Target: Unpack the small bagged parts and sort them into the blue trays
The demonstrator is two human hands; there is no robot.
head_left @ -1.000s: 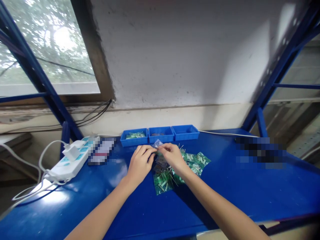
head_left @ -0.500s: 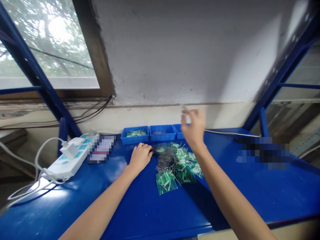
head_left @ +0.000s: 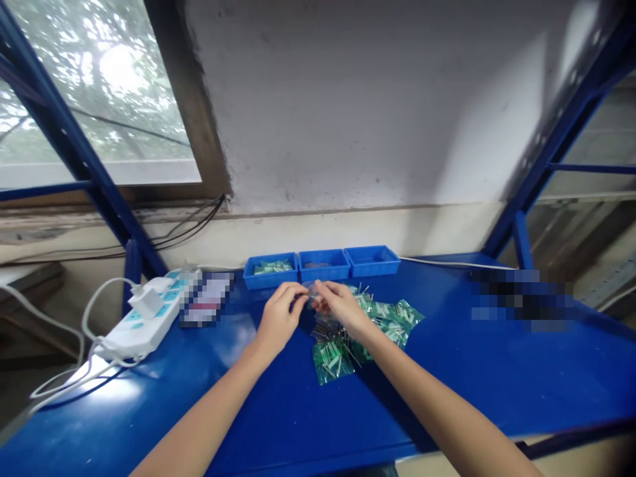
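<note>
Fingertips of my left hand (head_left: 284, 311) pinch the left side of a small clear plastic bag (head_left: 311, 289). Against its other side, my right hand (head_left: 340, 306) has its fingers closed, partly covering it. What the bag contains is too small to make out. Below and right of the hands lies a pile of green-tinted bags (head_left: 392, 318) with pale strips and thin pins inside. One such green bag (head_left: 332, 361) sits at the near edge of the pile, and darker clear bags (head_left: 325, 328) show under my right hand.
Three blue bins stand in a row by the wall: the left bin (head_left: 271, 281) holds green pieces, the middle bin (head_left: 324, 273) brownish ones, and the right bin (head_left: 372, 269) shows its bare floor. A white power strip (head_left: 144, 324) with cables and a blurred phone-like object (head_left: 207, 299) are at left.
My right hand has come down from above the right bin to meet my left hand. My left hand has lifted off the table edge of the pile and now pinches the clear bag.
</note>
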